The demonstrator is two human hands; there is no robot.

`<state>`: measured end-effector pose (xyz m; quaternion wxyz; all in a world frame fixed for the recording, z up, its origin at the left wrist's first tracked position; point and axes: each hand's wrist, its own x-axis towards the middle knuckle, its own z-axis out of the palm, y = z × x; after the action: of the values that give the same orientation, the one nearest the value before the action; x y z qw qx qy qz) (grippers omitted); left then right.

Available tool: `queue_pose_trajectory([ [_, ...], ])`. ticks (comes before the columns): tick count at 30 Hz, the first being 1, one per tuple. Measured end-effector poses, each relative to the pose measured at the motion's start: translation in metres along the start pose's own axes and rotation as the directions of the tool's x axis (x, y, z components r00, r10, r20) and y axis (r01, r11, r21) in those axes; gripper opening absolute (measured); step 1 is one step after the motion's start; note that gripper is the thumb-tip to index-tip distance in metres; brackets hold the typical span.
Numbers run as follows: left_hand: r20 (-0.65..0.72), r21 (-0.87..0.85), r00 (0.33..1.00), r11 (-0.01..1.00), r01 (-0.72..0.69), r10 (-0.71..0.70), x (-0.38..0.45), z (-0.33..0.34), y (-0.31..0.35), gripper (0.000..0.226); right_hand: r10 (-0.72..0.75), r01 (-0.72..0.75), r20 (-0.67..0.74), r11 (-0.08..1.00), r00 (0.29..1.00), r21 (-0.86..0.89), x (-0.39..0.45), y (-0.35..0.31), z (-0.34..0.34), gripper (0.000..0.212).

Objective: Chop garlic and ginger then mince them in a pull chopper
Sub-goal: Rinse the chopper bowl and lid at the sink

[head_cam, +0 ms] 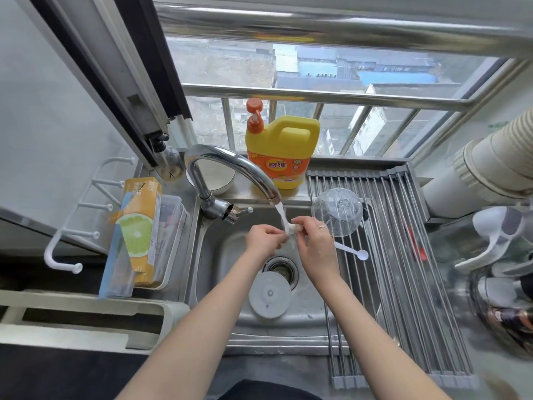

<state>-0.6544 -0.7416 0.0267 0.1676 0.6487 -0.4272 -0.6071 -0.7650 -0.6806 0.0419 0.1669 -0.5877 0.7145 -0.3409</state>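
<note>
Here, both hands meet under the running water: the left hand (pixel 264 237) and the right hand (pixel 313 241) each curl their fingertips in a grip round a small pale piece (pixel 294 228), too washed out by the stream to say whether it is garlic or ginger. Both forearms reach in from below, wrists bent slightly inward, a ring on the right hand. The curved tap (pixel 230 166) pours straight onto the piece. Below lies the steel sink (pixel 213 255), with a round white lid (pixel 269 294) beside the drain. A clear bowl (pixel 337 212) sits upturned on the roll-up drying rack (pixel 403 255) to the right, a white spoon (pixel 353 251) near it. A yellow detergent jug (pixel 284 151) stands at the window.
</note>
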Motion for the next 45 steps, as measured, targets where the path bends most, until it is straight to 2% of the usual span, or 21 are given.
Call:
queue_pose_trajectory([
  [4,0.047,-0.018,0.998,0.999,0.05,-0.05,-0.002,0.001,-0.002,0.004,0.012,-0.012,-0.002,0.999,1.0,0.033,-0.004,-0.003,0.0,0.018],
  [10,0.121,-0.09,0.99,0.992,0.088,-0.077,-0.005,-0.001,-0.01,0.019,0.005,-0.005,0.013,0.998,1.0,0.061,-0.009,-0.006,0.002,0.015],
  [18,0.142,-0.12,0.98,0.981,0.155,-0.137,-0.009,-0.008,-0.023,0.011,-0.006,0.002,0.048,0.997,0.999,0.083,-0.013,-0.007,0.009,0.019],
  [21,0.136,-0.141,0.981,0.977,0.158,-0.139,-0.008,-0.007,-0.022,0.01,0.019,-0.021,0.028,0.994,0.999,0.106,-0.01,-0.008,0.01,0.018],
  [25,0.104,-0.197,0.988,0.972,0.13,-0.111,-0.008,-0.006,-0.019,0.015,0.132,-0.139,0.052,0.98,0.99,0.146,-0.002,-0.011,0.011,0.018],
  [30,0.027,-0.247,0.993,0.962,0.116,-0.113,-0.005,-0.006,-0.021,0.011,0.176,-0.176,0.14,0.984,0.974,-0.013,0.005,-0.014,0.014,0.007],
  [33,0.03,-0.245,0.992,0.961,0.127,-0.123,-0.004,-0.009,-0.024,0.014,0.179,-0.181,0.158,0.984,0.971,-0.004,0.004,-0.014,0.016,0.01],
  [37,0.188,-0.265,0.963,0.934,0.238,-0.192,-0.007,-0.016,-0.023,0.027,0.288,-0.295,0.073,0.949,0.955,0.114,0.004,-0.008,0.017,0.009],
  [40,0.336,-0.349,0.913,0.87,0.349,-0.231,-0.008,-0.026,-0.027,0.033,0.427,-0.431,0.069,0.868,0.901,0.247,0.007,-0.006,0.015,0.011],
  [45,0.316,-0.398,0.913,0.839,0.373,-0.256,-0.009,-0.037,-0.038,0.033,0.555,-0.552,0.125,0.725,0.822,0.413,0.01,-0.005,0.016,0.012],
])
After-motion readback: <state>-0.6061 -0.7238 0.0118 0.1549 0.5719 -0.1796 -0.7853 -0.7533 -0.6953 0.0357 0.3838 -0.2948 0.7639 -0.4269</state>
